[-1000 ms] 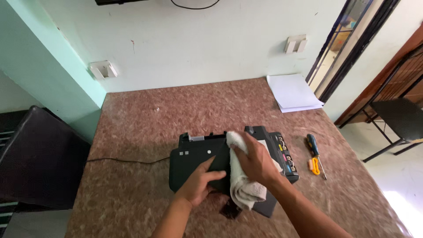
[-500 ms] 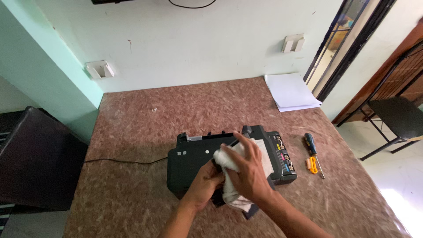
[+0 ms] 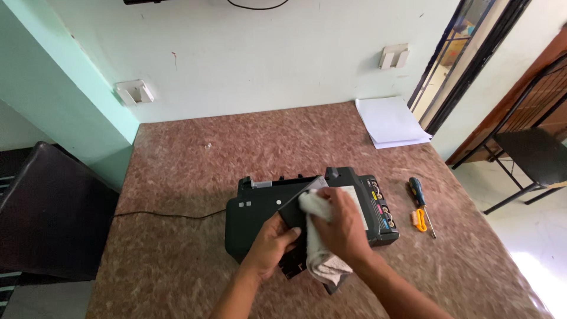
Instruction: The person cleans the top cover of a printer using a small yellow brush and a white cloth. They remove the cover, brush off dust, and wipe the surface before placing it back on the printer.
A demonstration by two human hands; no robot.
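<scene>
Where right hand (image 3: 342, 227) presses, cloth (image 3: 319, 248) perhaps hides printer (image 3: 254, 218).

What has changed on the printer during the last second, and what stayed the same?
The right hand slid the white cloth leftward across the black printer. The left hand moved up and gripped the raised black panel. The screwdriver, paper stack and cable stayed in place.
</scene>
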